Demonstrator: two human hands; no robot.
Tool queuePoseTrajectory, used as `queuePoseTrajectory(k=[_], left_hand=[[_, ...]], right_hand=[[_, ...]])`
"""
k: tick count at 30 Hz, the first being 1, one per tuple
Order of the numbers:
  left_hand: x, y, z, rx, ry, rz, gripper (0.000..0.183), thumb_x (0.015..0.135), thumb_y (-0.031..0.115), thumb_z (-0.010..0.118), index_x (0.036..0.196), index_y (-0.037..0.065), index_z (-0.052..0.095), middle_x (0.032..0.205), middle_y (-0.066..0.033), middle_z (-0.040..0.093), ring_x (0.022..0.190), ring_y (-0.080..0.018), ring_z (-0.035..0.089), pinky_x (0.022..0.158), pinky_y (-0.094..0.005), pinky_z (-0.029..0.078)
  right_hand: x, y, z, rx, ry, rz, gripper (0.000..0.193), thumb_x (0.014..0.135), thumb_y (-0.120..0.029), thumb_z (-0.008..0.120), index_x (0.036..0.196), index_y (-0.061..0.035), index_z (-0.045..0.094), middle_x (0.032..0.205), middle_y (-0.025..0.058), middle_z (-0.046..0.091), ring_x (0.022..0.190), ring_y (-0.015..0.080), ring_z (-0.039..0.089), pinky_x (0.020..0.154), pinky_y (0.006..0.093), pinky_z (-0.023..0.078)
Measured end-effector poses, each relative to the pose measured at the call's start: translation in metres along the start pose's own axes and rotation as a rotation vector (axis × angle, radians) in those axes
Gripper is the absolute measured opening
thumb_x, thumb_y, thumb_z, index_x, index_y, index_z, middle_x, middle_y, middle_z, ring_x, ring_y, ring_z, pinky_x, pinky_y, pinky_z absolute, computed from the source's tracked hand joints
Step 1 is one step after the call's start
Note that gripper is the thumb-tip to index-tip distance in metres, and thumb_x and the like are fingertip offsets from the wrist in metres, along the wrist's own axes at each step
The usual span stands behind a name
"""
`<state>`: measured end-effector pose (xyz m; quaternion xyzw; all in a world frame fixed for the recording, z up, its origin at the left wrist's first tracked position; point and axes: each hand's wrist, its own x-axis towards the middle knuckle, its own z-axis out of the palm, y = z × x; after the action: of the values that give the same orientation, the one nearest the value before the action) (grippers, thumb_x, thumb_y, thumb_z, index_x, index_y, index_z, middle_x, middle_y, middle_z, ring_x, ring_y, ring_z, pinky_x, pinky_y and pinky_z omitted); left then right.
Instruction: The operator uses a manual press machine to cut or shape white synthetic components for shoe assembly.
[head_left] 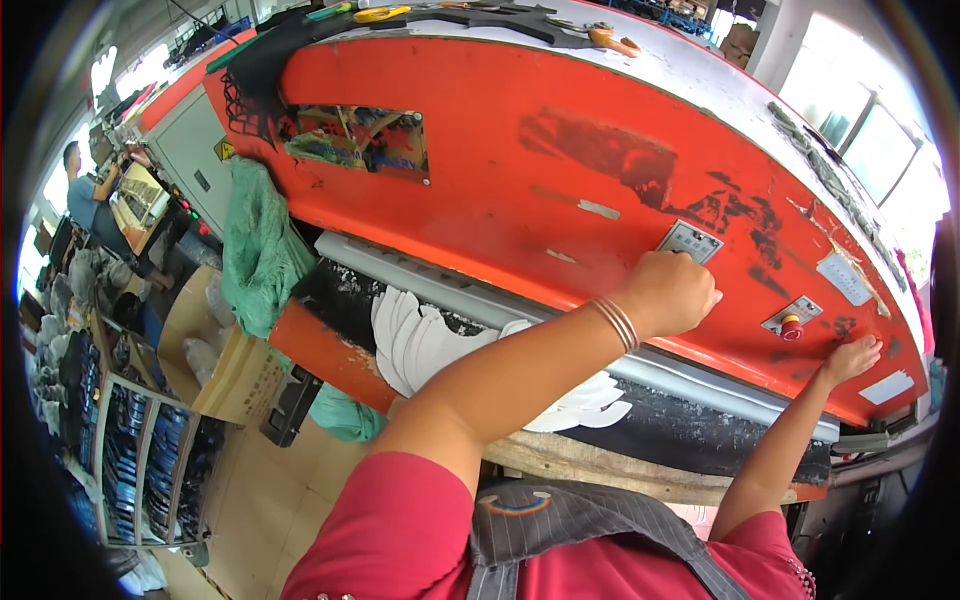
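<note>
Machine with a long red front (470, 130) is faced by the person, and the two hands are held well apart along it. The left hand (680, 292) is curled into a fist at the lower edge of a grey control panel (703, 238), which is fixed to the red front and is partly covered by the hand; whether a knob is gripped inside the curled fingers cannot be told. Thin bangles (618, 325) are worn on that wrist. The right hand (853, 360) is held farther along, near the right end of the front, with its fingers loosely bent; whether the front is touched cannot be told. Between the hands, nearer to the right one, a red stop button (791, 328) is mounted on a small plate.

Below, flat white pieces (430, 345) are spread in overlapping layers on a black bed (690, 420), beside a long grey bar (410, 275), and are crossed over by the left forearm (530, 375). On top of the machine, orange-handled scissors (614, 41) and a yellow ring (382, 14) are seen on the white surface (700, 77). A green sack (258, 245) is hung at the left end, above a cardboard box (235, 380).
</note>
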<state>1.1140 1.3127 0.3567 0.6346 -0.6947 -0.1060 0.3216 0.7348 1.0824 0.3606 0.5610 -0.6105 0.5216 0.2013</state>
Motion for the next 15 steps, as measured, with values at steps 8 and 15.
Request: queuePoseTrajectory(k=[8,15], left_hand=[[-0.117,-0.01,0.014,-0.228,-0.237,-0.279,0.035,0.092,0.035,0.051,0.078,0.008,0.066,0.077,-0.0123,0.064,0.074,-0.0346,0.062,0.067,-0.0447,0.05],[-0.269,0.015,-0.013,-0.1,-0.26,-0.562,0.023,0.087,0.031,0.059,0.081,0.01,0.067,0.085,-0.01,0.065,0.082,-0.031,0.062,0.074,-0.0437,0.048]], right_hand=[[0.005,-0.019,-0.03,0.279,-0.224,0.123,0.067,0.098,-0.047,0.038,0.141,0.0049,0.033,0.147,0.0243,0.031,0.139,0.0337,0.025,0.112,0.0416,0.021],[-0.049,-0.155,-0.056,0.737,-0.296,-0.012,0.036,0.096,-0.015,0.052,0.127,0.0018,0.051,0.135,0.0159,0.048,0.124,0.0248,0.046,0.103,0.0362,0.036]])
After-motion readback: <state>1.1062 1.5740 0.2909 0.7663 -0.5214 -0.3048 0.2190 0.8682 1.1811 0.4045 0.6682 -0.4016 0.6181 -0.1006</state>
